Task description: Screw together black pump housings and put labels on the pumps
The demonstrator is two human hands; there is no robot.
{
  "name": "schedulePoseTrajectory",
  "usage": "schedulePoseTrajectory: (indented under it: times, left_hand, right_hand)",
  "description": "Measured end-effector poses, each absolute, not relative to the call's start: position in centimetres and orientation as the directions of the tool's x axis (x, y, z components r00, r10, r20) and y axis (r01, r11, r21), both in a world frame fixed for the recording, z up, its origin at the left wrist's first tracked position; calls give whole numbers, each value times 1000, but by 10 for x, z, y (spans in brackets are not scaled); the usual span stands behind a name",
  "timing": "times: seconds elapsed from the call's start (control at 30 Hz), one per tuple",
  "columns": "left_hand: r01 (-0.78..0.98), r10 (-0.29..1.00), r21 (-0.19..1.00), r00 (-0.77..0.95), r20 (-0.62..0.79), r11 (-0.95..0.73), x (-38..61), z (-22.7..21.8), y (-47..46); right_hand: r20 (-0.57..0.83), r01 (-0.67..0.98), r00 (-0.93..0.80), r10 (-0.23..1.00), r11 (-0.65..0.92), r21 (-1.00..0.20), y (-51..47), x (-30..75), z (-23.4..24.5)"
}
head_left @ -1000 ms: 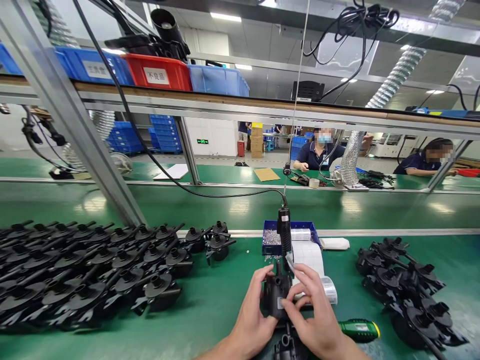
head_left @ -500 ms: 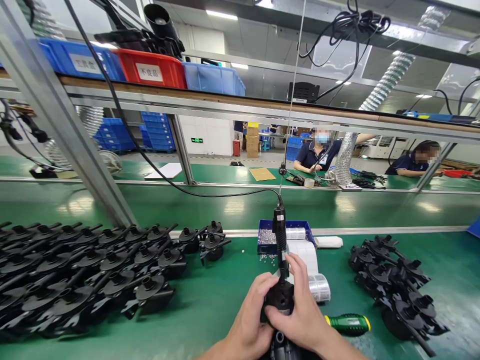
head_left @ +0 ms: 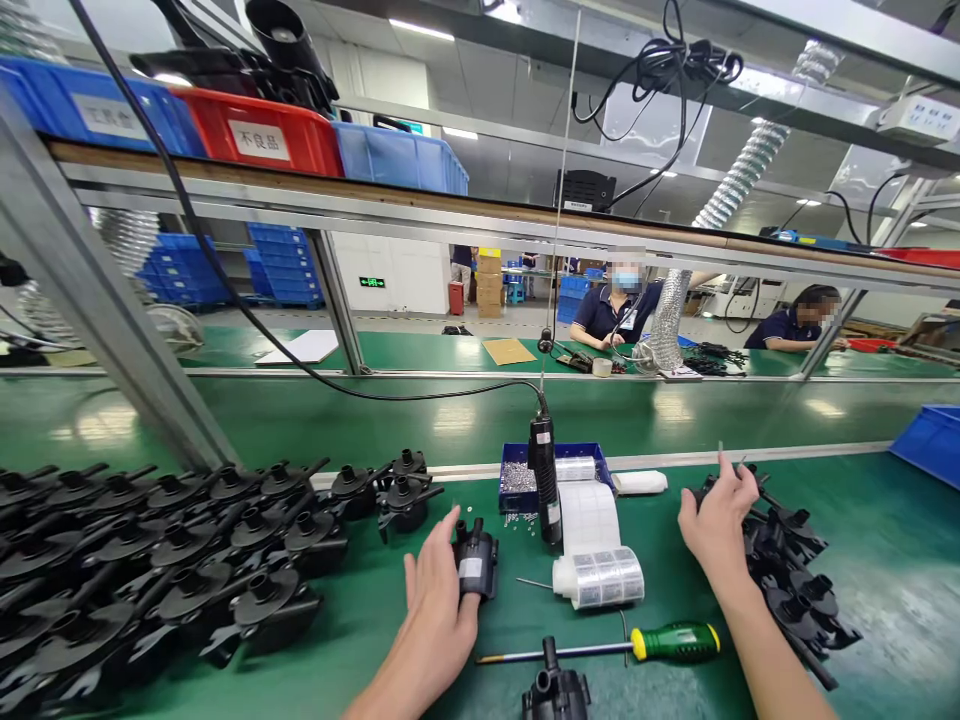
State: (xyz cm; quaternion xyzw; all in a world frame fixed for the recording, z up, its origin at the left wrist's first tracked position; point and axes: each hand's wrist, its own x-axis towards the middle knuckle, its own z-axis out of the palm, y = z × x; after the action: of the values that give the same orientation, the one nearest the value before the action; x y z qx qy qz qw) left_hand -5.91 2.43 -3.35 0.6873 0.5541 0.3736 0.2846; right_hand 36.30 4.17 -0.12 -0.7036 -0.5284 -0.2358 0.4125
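My left hand has its thumb and fingers around a small black pump body with a white label and short nozzles. Over at the right pile, my right hand curls its fingers round a black pump cover, mostly hidden by the hand. Another black pump body stands at the bottom edge, its spout up. Between the hands hangs a black electric screwdriver on a cord. A green-and-yellow screwdriver lies across the front of the bench.
Rows of black pump covers fill the left side; more covers are piled at right. A blue tray of screws stands behind a label roll. A blue bin sits far right. Co-workers sit across the bench.
My hands have parted from beneath the electric screwdriver. The left has moved left with the pump body; the right has gone to the right pile. The electric screwdriver now hangs free.
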Motion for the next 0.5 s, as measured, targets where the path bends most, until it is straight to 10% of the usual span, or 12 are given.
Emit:
schedulePoseTrajectory:
  times: [0.17, 0.37, 0.5]
  left_hand:
    - [605, 838, 618, 163, 521, -502, -47, -21, 9]
    - [410, 553, 397, 401, 731, -821, -30, -25, 2]
    - [325, 468, 348, 460, 755, -879, -21, -29, 9]
  right_hand:
    - [695, 858, 423, 581, -9, -514, 40, 372, 2]
    - [781, 594, 475, 405, 507, -624, 16, 278, 43]
    - [527, 110, 464, 712, 544, -832, -7, 200, 39]
